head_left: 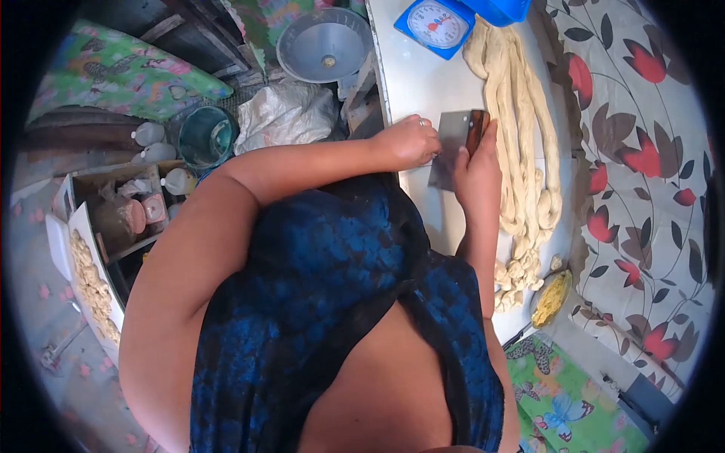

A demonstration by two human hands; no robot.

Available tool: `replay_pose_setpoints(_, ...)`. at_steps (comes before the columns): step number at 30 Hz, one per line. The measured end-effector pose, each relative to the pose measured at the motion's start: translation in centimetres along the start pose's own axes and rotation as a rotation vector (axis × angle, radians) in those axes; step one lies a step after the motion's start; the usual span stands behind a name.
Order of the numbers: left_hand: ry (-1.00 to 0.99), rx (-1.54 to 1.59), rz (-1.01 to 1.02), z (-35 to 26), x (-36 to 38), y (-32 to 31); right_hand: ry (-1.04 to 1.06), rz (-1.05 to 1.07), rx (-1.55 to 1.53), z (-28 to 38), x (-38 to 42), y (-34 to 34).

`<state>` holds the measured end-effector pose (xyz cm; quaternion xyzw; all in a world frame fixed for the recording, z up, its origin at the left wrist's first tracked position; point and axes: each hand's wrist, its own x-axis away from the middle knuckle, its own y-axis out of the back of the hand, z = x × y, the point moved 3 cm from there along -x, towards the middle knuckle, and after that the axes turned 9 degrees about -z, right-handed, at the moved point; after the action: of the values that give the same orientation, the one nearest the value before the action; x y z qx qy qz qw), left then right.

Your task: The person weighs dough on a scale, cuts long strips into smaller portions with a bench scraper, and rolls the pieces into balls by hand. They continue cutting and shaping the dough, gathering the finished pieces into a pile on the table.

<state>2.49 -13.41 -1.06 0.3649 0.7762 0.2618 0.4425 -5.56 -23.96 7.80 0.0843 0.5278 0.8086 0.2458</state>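
My right hand (477, 172) grips a dough scraper (451, 136) by its dark wooden handle, the thumb lying against the flat metal blade. Close to the blade's left edge is my left hand (410, 142), its fingers curled in and a ring on one of them. What those fingers hold, if anything, is hidden. Long ropes of pale dough (521, 106) stretch along the white table (411, 83) to the right of my right hand. Small cut dough pieces (519, 272) lie heaped at the near end of the ropes.
A blue kitchen scale (436, 26) stands at the table's far end beside a blue container (502, 9). A dish of yellow, crumbly-looking food (551, 299) sits near the right edge. At left are a grey basin (326, 45), a green bucket (205, 137) and a tray of dough pieces (92, 287).
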Motion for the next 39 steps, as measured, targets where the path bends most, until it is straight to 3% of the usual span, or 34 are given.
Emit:
replay_pose_setpoints(7,0.233,0.295,-0.132,0.4,0.3,2.2,-0.101,-0.049,-0.218,-2.7,-2.6,-0.8)
replay_pose_setpoints(9,0.502,0.570,-0.269,1.4,0.0,4.1,-0.075,-0.091,-0.266,-4.2,-2.0,-1.2)
replay_pose_setpoints(10,0.516,0.548,-0.309,1.9,-0.1,5.0,-0.121,-0.102,-0.409,-4.9,-1.5,-1.1)
replay_pose_setpoints(11,0.544,0.724,-0.412,2.4,-0.3,5.6,-0.165,-0.111,-0.553,-5.4,-1.0,-0.9)
replay_pose_setpoints(13,0.592,0.856,-0.412,3.7,-1.4,8.0,-0.167,-0.134,-0.779,-5.5,0.1,-0.3)
replay_pose_setpoints(16,0.464,0.690,-0.579,3.2,-5.8,14.5,-0.206,-0.118,-0.948,-5.9,1.4,0.4)
replay_pose_setpoints(18,0.466,0.325,-0.482,3.0,-9.1,18.9,-0.229,-0.110,-1.065,-5.5,2.3,0.7)
replay_pose_setpoints(20,0.260,0.220,-0.550,5.3,-12.7,20.4,-0.236,-0.103,-1.088,-5.5,2.8,0.5)
replay_pose_setpoints(22,0.204,0.180,-0.543,5.3,-16.1,22.4,-0.214,-0.089,-1.082,-6.0,3.2,-0.3)
replay_pose_setpoints(29,0.074,-0.030,-0.340,11.1,-21.7,20.2,-0.233,-0.025,-1.116,-6.1,5.0,-2.0)
replay_pose_setpoints(39,0.084,-0.126,-0.240,11.5,-23.2,19.1,-0.274,-0.034,-1.164,-5.6,6.0,-1.9)
